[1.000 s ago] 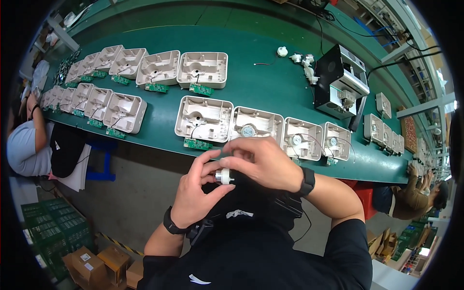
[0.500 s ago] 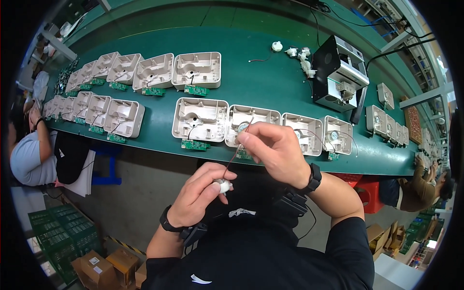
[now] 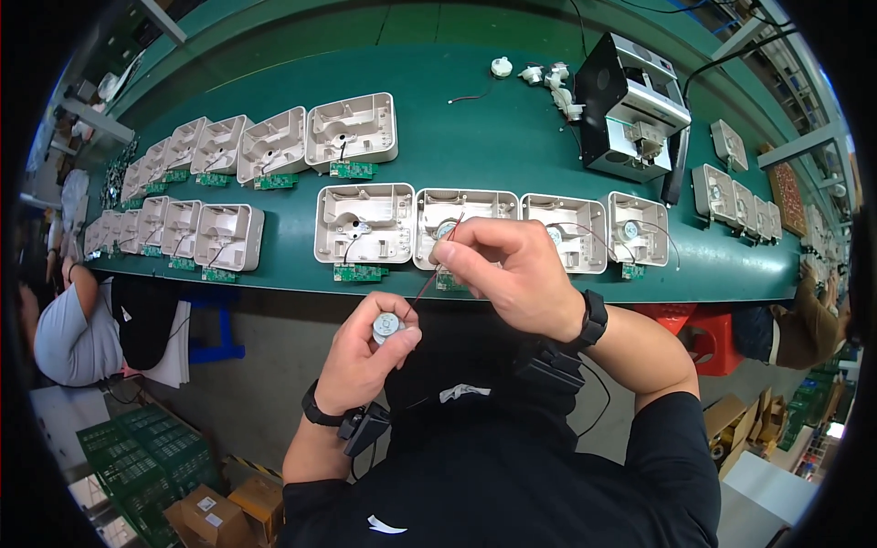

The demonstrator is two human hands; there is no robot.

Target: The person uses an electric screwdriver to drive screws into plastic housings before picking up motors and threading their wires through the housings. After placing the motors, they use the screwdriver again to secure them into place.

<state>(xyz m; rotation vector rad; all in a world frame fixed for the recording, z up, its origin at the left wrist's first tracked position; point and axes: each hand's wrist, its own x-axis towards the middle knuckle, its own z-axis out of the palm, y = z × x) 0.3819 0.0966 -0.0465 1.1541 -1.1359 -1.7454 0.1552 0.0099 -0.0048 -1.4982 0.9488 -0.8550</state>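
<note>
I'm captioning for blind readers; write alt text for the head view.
A person's left hand holds a small round part while the right hand pinches its thin wire, at a green table. Open pale housings stand there in rows, with green circuit boards and a black-and-silver machine.

The left hand (image 3: 356,358) holds a round motor (image 3: 387,325). The right hand (image 3: 516,279) pinches its wires (image 3: 424,290). Past both hands, pale boxes (image 3: 388,242) sit in rows on the green bench (image 3: 466,137).

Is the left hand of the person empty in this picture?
No, the left hand is holding a small round part with its silver face visible.
</note>
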